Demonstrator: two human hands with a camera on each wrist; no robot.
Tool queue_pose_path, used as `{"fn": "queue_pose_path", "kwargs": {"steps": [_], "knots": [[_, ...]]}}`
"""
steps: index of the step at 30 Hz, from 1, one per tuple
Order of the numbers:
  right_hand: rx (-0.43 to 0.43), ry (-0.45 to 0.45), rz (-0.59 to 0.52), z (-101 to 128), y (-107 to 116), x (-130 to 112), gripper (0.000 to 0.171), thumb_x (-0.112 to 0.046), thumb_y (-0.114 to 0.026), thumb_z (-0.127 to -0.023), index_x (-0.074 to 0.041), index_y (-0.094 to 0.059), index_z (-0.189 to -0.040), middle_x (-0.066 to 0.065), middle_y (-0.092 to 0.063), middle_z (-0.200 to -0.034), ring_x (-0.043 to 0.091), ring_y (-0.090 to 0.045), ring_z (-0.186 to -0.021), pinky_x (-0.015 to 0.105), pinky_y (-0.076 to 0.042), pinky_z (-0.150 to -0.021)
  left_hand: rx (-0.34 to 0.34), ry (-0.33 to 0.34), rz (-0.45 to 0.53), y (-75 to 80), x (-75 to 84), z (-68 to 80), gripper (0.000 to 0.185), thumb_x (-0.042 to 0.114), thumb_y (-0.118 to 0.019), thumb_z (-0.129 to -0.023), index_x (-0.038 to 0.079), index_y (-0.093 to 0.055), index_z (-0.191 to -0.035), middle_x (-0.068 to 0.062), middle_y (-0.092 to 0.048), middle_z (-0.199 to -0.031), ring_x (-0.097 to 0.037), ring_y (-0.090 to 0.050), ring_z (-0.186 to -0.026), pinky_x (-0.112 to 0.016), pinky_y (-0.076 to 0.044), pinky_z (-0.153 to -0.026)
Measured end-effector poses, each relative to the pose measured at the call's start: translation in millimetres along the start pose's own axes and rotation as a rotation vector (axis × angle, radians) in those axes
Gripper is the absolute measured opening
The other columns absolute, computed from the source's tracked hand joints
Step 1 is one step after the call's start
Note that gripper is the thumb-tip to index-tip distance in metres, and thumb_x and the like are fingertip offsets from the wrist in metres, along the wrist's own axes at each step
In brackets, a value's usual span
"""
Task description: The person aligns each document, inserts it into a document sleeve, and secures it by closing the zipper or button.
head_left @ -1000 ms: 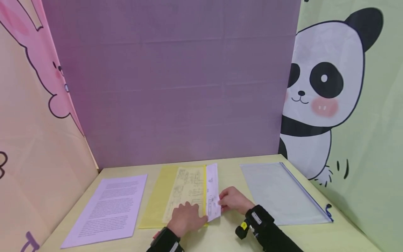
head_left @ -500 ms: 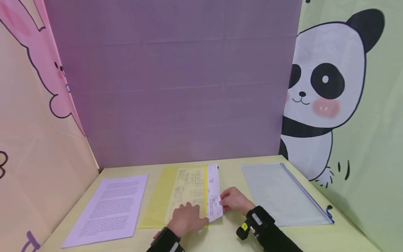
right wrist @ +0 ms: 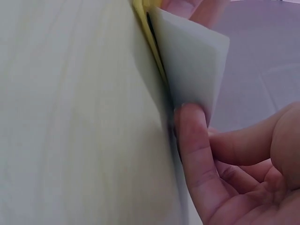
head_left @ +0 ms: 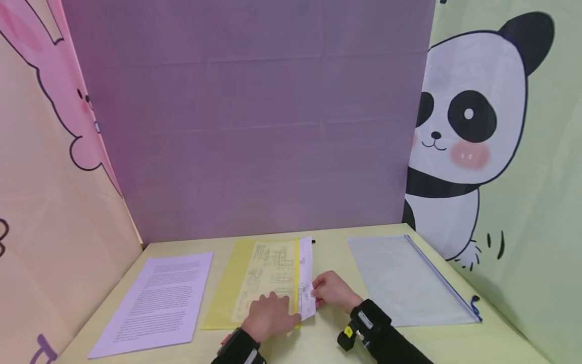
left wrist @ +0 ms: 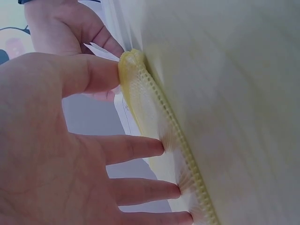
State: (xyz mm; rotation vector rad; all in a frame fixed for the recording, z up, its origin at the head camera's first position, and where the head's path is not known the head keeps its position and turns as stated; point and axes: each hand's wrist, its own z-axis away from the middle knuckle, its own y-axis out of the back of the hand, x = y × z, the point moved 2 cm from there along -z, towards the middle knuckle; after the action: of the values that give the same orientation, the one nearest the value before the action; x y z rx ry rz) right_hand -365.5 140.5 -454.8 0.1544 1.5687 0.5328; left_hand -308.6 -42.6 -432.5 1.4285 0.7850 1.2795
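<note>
Yellow pouch (head_left: 224,296) pressed at near right by left hand (head_left: 269,316), fingers straight; paper (head_left: 306,270) protruding right, pinched by right hand (head_left: 334,289).

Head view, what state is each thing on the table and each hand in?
Yellow folder: lying down, open at right
Drawing paper: partly inside it, right strip out
Text paper: flat, print up
Clear folder: flat; zipper unclear
Left hand: pressing the yellow folder
Right hand: pinching the drawing paper

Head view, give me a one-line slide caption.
Left hand rests on a yellow folder while the right hand grips printed paper sticking partway out of its edge.
</note>
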Motion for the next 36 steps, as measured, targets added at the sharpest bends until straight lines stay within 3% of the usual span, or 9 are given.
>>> {"fn": "queue_pose_path", "kwargs": {"steps": [6, 12, 21, 30, 36], "knots": [[-0.015, -0.032, -0.003, 0, 2, 2, 0.010, 0.005, -0.067, -0.088, 0.010, -0.066, -0.097, 0.012, -0.068, -0.083, 0.020, -0.068, -0.064, 0.034, -0.061, -0.063, -0.002, -0.017, 0.006, -1.4, -1.4, -1.1, 0.058, 0.050, -0.066, -0.086, 0.004, -0.068, -0.122, -0.019, -0.062, -0.105, -0.037, -0.056, -0.092, -0.060, -0.046, -0.086], [0.010, -0.072, -0.104, -3, 10, 10, 0.016, 0.000, -0.067, -0.091, 0.013, -0.063, -0.099, 0.016, -0.071, -0.081, 0.023, -0.071, -0.067, 0.035, -0.062, -0.063, -0.034, -0.086, 0.038, 1.3, -3.9, -0.7, 0.053, 0.045, -0.066, -0.083, 0.008, -0.070, -0.120, -0.012, -0.065, -0.106, -0.034, -0.058, -0.094, -0.061, -0.047, -0.087], [0.121, -0.136, -0.187, -4, 20, 13, 0.012, 0.003, -0.064, -0.092, 0.014, -0.062, -0.097, 0.017, -0.070, -0.077, 0.020, -0.069, -0.061, 0.034, -0.061, -0.060, -0.071, -0.095, 0.015, 0.9, -3.8, 0.5, 0.063, 0.043, -0.071, -0.080, 0.013, -0.065, -0.135, -0.015, -0.061, -0.133, -0.041, -0.054, -0.122, -0.068, -0.042, -0.098], [0.194, -0.194, -0.221, -5, 31, 13, 0.016, 0.002, -0.065, -0.092, 0.013, -0.059, -0.102, 0.020, -0.070, -0.082, 0.021, -0.069, -0.064, 0.032, -0.061, -0.062, -0.112, -0.104, -0.027, 0.8, -8.8, -2.1, 0.066, 0.042, -0.068, -0.079, 0.016, -0.062, -0.140, -0.014, -0.053, -0.147, -0.042, -0.044, -0.137, -0.068, -0.039, -0.104], [0.234, -0.203, -0.227, -7, 36, 16, 0.017, 0.003, -0.065, -0.092, 0.013, -0.059, -0.104, 0.019, -0.070, -0.084, 0.020, -0.069, -0.065, 0.031, -0.061, -0.063, -0.132, -0.097, 0.001, 4.3, -13.5, -2.5, 0.066, 0.042, -0.069, -0.078, 0.020, -0.063, -0.140, -0.014, -0.050, -0.151, -0.043, -0.040, -0.141, -0.070, -0.034, -0.107]]}}
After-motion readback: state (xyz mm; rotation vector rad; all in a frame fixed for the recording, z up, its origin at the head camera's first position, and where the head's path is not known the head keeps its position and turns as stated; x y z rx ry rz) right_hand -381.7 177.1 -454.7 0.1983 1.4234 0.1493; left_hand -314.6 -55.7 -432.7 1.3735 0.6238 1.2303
